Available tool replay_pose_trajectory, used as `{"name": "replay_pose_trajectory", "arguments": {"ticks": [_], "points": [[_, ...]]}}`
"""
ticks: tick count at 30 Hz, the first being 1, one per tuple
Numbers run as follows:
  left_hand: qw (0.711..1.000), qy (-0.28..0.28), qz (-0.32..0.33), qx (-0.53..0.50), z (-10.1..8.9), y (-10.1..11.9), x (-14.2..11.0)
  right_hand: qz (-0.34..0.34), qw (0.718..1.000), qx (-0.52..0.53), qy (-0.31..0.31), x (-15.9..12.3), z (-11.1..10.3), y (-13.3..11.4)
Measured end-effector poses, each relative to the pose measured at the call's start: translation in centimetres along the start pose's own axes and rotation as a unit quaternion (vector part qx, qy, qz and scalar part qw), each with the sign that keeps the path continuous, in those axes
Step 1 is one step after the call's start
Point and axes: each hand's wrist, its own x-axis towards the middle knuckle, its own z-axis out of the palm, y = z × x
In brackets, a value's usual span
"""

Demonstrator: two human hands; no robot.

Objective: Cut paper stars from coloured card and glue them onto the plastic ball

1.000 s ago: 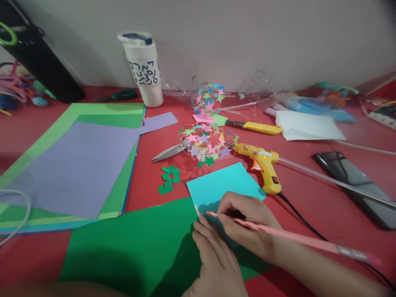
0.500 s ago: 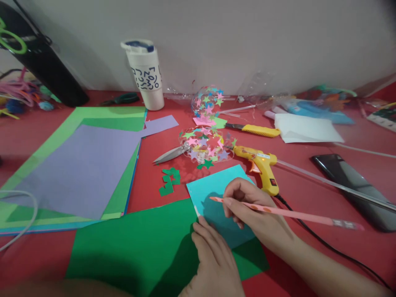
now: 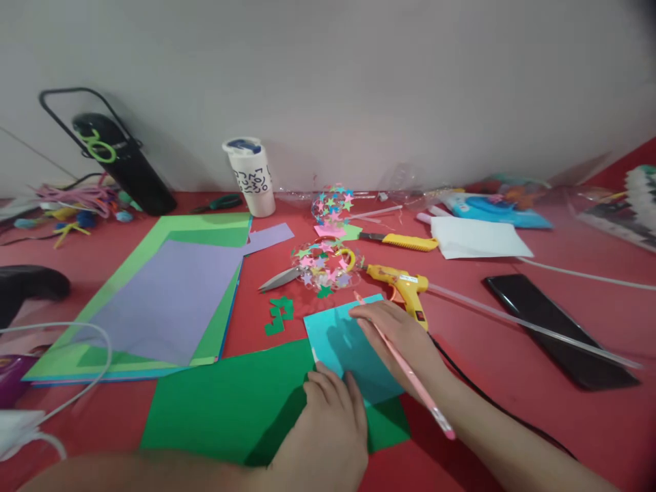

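Observation:
My right hand [image 3: 402,335] is closed around a pink pencil [image 3: 413,376], over the right side of a light blue sheet of paper [image 3: 341,338]. The pencil's tip points away from me, past the sheet's far edge, and its eraser end points back toward me. At the sheet's near left edge, my left hand [image 3: 328,424] rests with its fingers stretched out on the paper. Beneath both lies a larger green sheet [image 3: 225,403]. Small green paper scraps [image 3: 279,316] are just beyond it. Two clear bundles of paper stars [image 3: 328,263] stand farther back, the nearer one partly covering scissors [image 3: 281,279].
A yellow glue gun [image 3: 404,283], a yellow cutter knife [image 3: 410,241] and a black phone [image 3: 553,328] lie to the right. Stacked coloured paper [image 3: 169,294] is at left. A white tumbler [image 3: 253,181] and a black bottle [image 3: 133,167] stand by the wall.
My right hand has turned, so the pencil's tip now points farther away and its eraser end nearer me. My left hand stays on the blue sheet. The camera view has shifted.

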Motion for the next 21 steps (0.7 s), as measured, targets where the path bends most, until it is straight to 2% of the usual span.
{"name": "replay_pose_trajectory", "arguments": {"ticks": [2, 5, 11, 13, 14, 16, 18, 19, 21], "points": [[1.000, 0.000, -0.012, -0.004, 0.0, 0.0, 0.0, -0.024, 0.999, -0.028, -0.012, 0.1, 0.4, 0.4], [0.999, -0.009, 0.020, -0.028, -0.2, -0.6, -0.2, -0.032, 0.997, -0.059, -0.026, 0.0, 0.9, 0.6], [0.988, -0.077, -0.002, -0.135, -0.5, -2.5, -1.0, -0.004, 0.998, -0.058, -0.012, -0.1, 0.3, 0.3], [0.974, -0.092, -0.042, -0.201, -0.2, -3.4, -1.0, 0.002, 0.999, -0.039, -0.004, 0.0, -0.2, -0.1], [0.963, -0.091, -0.090, -0.237, -0.1, -3.9, -1.0, 0.001, 1.000, -0.026, -0.002, 0.0, -0.5, -0.3], [0.924, -0.043, -0.212, -0.316, 0.5, -5.1, -0.9, -0.004, 1.000, 0.001, 0.002, 0.1, -0.9, -0.9], [0.853, 0.004, -0.297, -0.429, 1.2, -6.2, -0.7, -0.009, 1.000, 0.019, 0.008, 0.1, -1.1, -1.3], [0.802, 0.002, -0.325, -0.500, 1.6, -6.7, -0.5, -0.009, 1.000, 0.021, 0.012, 0.1, -1.1, -1.4], [0.680, -0.051, -0.312, -0.662, 2.2, -7.5, -0.3, -0.006, 1.000, 0.009, 0.015, 0.0, -1.0, -1.3]]}}
